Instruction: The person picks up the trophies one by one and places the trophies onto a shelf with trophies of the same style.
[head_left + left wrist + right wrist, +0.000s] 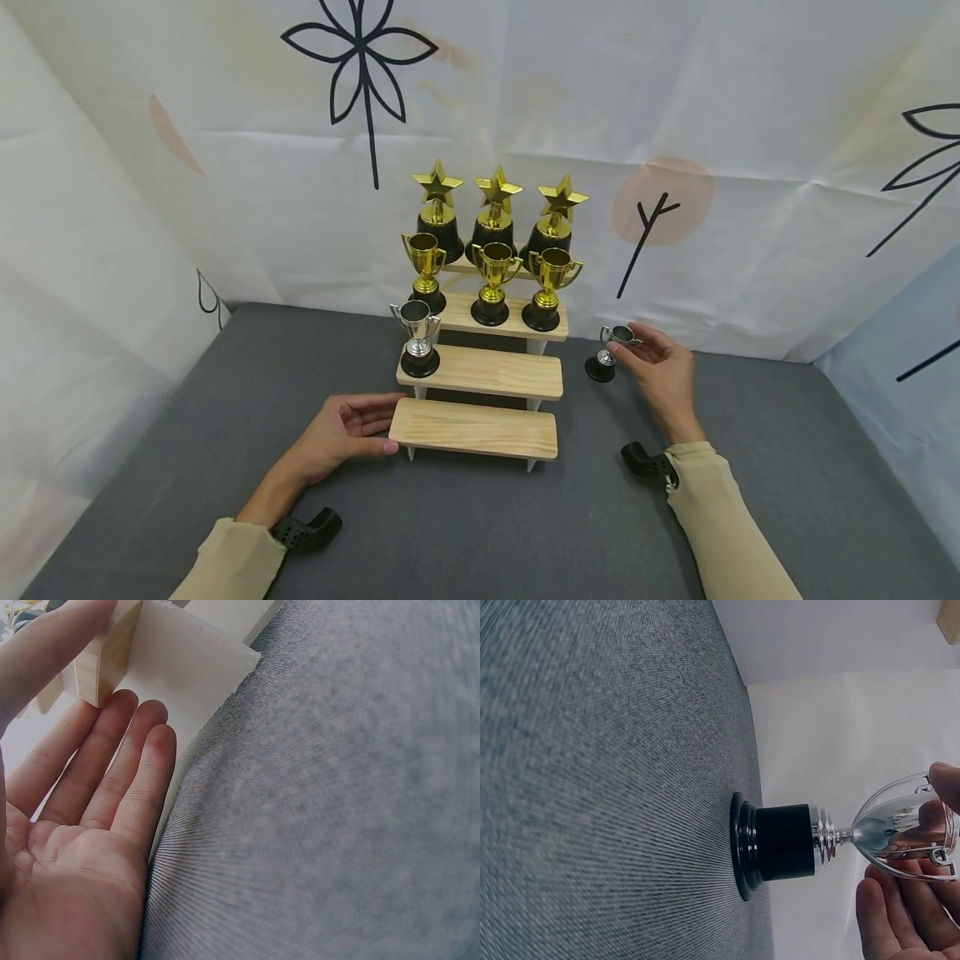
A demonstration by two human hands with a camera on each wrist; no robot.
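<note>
Currently, right hand [660, 371] pinches silver trophy cup [609, 354], upright on grey counter [480, 517] right of wooden stepped stand [480, 375]; relaxed, open left hand [341, 433] steadies bottom step; lifting vertically seems advisable.

The silver cup [900, 829] and right hand [911, 900] run off the right-wrist picture's edge.

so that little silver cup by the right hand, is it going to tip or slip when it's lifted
The silver cup looks top-heavy: a wide bowl on a thin stem over a small black base, so a sideways nudge would probably tip it. Its polished, mirror-like surface may be slippery under the right hand. It seems light for its size, and the thin handles look like a workable hold.
</note>
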